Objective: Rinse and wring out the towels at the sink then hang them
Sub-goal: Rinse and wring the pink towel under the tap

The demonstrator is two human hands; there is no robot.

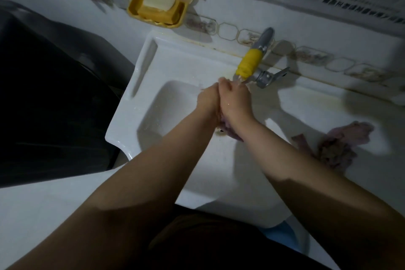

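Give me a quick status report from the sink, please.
Both hands, left and right, grip a towel under the tap. Second towel waits on sink ledge. Nothing obstructing.

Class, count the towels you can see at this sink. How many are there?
2. One crumpled purplish cloth towel is squeezed between both hands over the white basin; another purplish towel lies on the right ledge. Others may be hidden.

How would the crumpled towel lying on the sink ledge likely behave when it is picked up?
The crumpled towel lies in loose folds on the sink ledge, so it would probably sag and drape, not hold shape. If wet, it may feel heavy and drip. It looks unlikely to roll or slide.
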